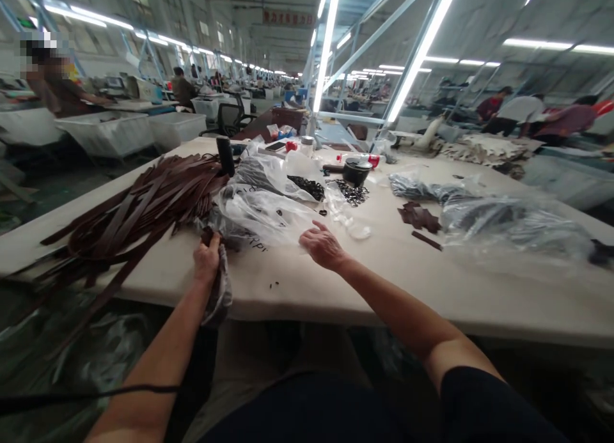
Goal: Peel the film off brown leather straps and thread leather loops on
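Observation:
My left hand (207, 257) is closed at the table's near edge. Dark brown leather (207, 234) pokes out above its fingers, and a crumpled plastic wrap (221, 293) with something dark inside hangs below over the edge. My right hand (323, 243) is at the right end of a large clear plastic bag (273, 219) with black lettering, its fingers bent against the film; the fingertips are partly hidden. To the left of my left hand lies a big heap of brown leather straps (148, 206), some drooping off the table.
Behind the bag are black metal buckles (352, 192), a black pot (357, 172), a red-labelled bottle (371, 160) and an upright black cylinder (224, 155). On the right lie brown leather scraps (418, 217) and plastic-wrapped bundles (508, 225). People work farther off.

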The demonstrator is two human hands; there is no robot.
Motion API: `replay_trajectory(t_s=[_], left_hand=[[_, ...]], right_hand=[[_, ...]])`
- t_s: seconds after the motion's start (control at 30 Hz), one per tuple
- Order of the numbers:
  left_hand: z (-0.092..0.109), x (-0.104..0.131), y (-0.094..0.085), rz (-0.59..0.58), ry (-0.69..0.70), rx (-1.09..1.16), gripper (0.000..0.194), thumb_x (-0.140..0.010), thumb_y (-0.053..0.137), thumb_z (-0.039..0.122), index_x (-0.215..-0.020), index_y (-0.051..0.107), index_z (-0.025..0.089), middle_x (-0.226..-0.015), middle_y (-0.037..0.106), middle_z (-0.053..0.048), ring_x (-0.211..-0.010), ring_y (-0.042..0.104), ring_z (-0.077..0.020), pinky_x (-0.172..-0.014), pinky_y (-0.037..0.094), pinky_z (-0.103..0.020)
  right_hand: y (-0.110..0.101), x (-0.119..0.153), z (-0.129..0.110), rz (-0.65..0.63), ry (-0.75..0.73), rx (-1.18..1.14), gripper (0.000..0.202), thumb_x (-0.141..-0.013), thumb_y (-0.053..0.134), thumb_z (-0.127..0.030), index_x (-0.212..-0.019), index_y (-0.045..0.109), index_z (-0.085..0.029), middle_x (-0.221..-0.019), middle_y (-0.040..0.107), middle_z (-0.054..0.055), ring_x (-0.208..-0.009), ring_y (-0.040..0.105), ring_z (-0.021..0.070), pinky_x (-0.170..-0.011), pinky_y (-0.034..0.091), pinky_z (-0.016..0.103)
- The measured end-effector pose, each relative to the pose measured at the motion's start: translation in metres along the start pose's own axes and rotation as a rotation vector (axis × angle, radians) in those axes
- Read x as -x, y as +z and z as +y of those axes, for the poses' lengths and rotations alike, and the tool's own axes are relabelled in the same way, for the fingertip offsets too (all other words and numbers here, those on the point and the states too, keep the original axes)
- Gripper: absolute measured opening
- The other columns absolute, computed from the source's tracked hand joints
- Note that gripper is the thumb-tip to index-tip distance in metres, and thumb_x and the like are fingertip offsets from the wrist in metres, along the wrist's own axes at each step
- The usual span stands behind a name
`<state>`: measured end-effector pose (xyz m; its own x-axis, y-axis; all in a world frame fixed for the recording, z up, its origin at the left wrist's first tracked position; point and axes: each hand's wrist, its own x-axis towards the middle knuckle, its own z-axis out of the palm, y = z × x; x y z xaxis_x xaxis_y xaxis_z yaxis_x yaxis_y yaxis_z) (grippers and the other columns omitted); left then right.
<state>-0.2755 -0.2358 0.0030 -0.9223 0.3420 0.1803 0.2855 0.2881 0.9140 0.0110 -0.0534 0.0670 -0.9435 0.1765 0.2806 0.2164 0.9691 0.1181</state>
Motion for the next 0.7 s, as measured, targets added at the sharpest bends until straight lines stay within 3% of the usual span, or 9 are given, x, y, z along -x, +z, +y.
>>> replay_trajectory(t_s=[0.1,0.3,0.43,0.5,0.6,0.7], left_hand=[[0.006,0.014,0.008,-0.010,0.056,-0.075,0.033,-0.083,0.055,0.050,-0.085,0.064,0.019,-0.092,0.074,-0.016,-0.102,0.068,-0.0351,-0.094,0.052,-0.045],[0.018,0.034,0.017,-0.089,0.246,-0.191,0.028,-0.087,0.051,0.043,-0.093,0.062,0.018,-0.103,0.071,-0.017,-0.106,0.067,-0.0328,-0.097,0.050,-0.045],[0.024,0.042,0.020,-0.176,0.397,-0.243,0.023,-0.087,0.051,0.037,-0.096,0.061,0.019,-0.113,0.068,-0.017,-0.114,0.062,-0.0328,-0.103,0.047,-0.046],[0.027,0.042,0.022,-0.206,0.451,-0.259,0.019,-0.087,0.050,0.033,-0.095,0.061,0.020,-0.114,0.067,-0.017,-0.116,0.060,-0.0334,-0.105,0.045,-0.048],[0.031,0.041,0.026,-0.230,0.492,-0.274,0.013,-0.085,0.050,0.028,-0.091,0.060,0.020,-0.113,0.066,-0.017,-0.116,0.059,-0.0330,-0.106,0.045,-0.048],[0.033,0.037,0.033,-0.245,0.495,-0.282,0.012,-0.084,0.052,0.025,-0.088,0.061,0.020,-0.114,0.067,-0.016,-0.115,0.060,-0.0311,-0.105,0.046,-0.045]], right_hand=[[0.008,0.033,-0.009,-0.110,0.021,-0.006,0.026,-0.095,0.044,-0.006,-0.090,0.068,-0.016,-0.091,0.069,0.007,-0.087,0.060,0.0182,-0.120,0.024,0.042],[0.007,0.071,-0.032,-0.196,0.036,-0.051,0.024,-0.095,0.046,-0.006,-0.093,0.069,-0.014,-0.092,0.071,0.008,-0.087,0.064,0.0181,-0.119,0.028,0.042],[-0.007,0.079,-0.029,-0.220,0.037,-0.184,0.024,-0.099,0.055,-0.032,-0.101,0.070,-0.014,-0.103,0.073,0.010,-0.096,0.067,0.0222,-0.110,0.041,0.041],[-0.015,0.072,-0.022,-0.165,0.099,-0.431,0.041,-0.105,0.041,-0.043,-0.113,0.070,-0.015,-0.112,0.073,0.010,-0.101,0.068,0.0219,-0.099,0.049,0.037],[-0.019,0.042,-0.008,0.000,0.291,-0.671,0.054,-0.109,0.016,-0.031,-0.130,0.063,-0.015,-0.118,0.073,0.009,-0.104,0.069,0.0163,-0.091,0.052,0.029],[-0.013,-0.005,0.002,0.036,0.382,-0.591,0.043,-0.106,0.029,-0.024,-0.132,0.063,-0.016,-0.123,0.071,0.009,-0.108,0.067,0.0169,-0.094,0.049,0.028]])
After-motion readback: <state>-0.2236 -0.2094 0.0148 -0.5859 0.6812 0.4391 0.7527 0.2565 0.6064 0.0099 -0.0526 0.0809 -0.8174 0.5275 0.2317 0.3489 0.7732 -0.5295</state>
